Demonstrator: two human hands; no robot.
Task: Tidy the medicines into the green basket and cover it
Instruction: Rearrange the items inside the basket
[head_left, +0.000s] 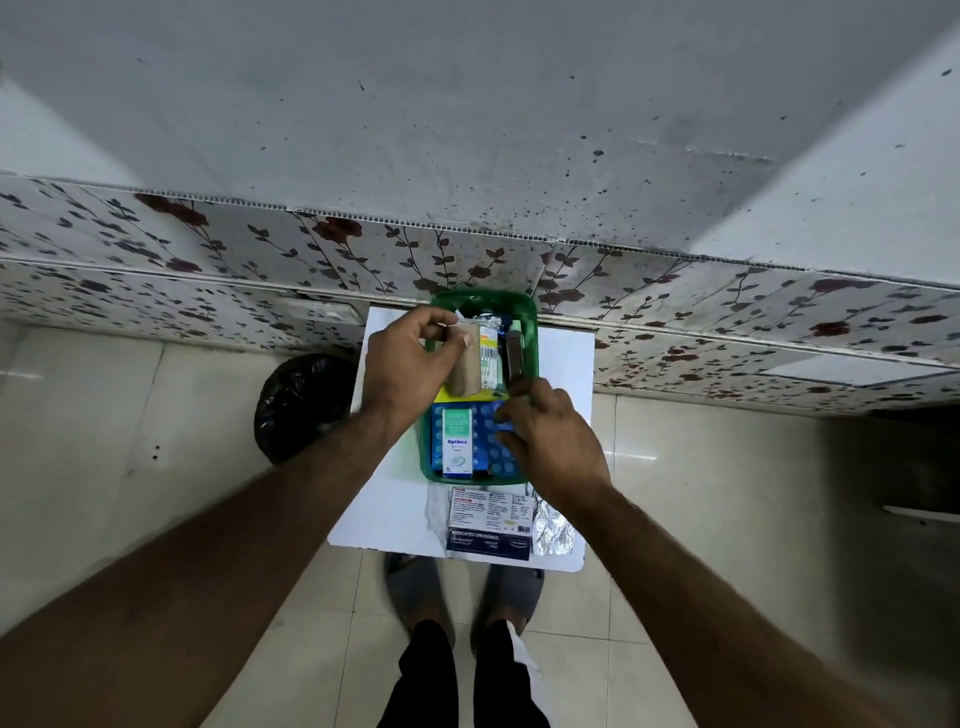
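The green basket (525, 306) stands on a small white table (387, 499) against the wall. Inside lie an Optibex box (457, 441), blue blister strips (493, 457), a dark brown bottle (511, 353) and a white labelled bottle (487, 348). My left hand (410, 358) holds a tan bandage roll (466, 369) over the basket's left side. My right hand (550, 436) reaches into the basket's right side, fingertips on the blue strips and the dark bottle's lower end. A medicated dressings box (488, 522) and a foil strip (553, 525) lie on the table in front of the basket.
A black bin bag (298, 405) sits on the tiled floor left of the table. A floral-tiled wall runs behind the basket. My feet in grey slippers (415, 587) stand just under the table's near edge. A crumpled white tissue (436, 506) lies beside the dressings box.
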